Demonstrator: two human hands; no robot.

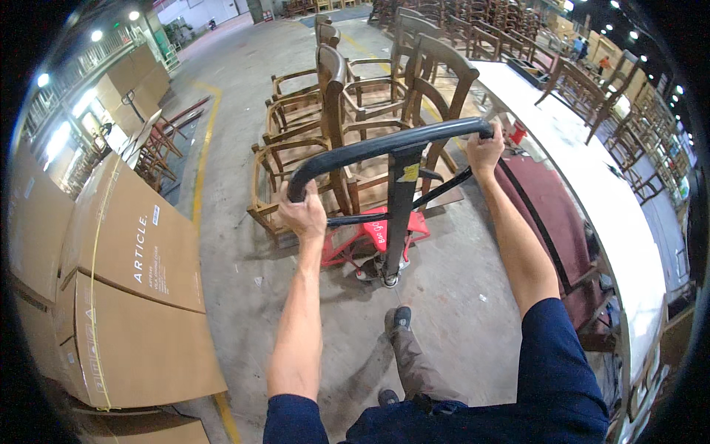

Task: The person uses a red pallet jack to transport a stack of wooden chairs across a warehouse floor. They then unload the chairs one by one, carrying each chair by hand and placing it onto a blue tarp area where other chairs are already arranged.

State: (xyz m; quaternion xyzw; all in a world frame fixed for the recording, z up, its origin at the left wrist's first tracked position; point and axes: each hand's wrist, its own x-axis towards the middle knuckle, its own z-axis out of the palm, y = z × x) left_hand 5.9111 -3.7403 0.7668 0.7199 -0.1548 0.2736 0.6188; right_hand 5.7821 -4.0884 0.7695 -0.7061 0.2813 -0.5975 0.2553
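Both my hands grip the black handle (pixel 392 145) of a red pallet jack (pixel 367 238). My left hand (pixel 304 210) is closed round the handle's left end, and my right hand (pixel 485 151) wraps its right end, a little farther off. From the handle a dark shaft (pixel 400 214) runs down to the jack's base on the floor. Just beyond stand several brown wooden chair frames (pixel 296 140) without seats, in rows on what looks like a wooden board (pixel 445 197). The jack's forks are hidden beneath this load.
Large cardboard boxes (pixel 133 237) are stacked close on my left. Along my right runs a long white-topped table (pixel 592 170) with wooden chairs on it, dark red material (pixel 543 214) beneath. Yellow lines (pixel 204 159) mark the concrete floor (pixel 240 74). Many more chairs (pixel 488 37) stand far back.
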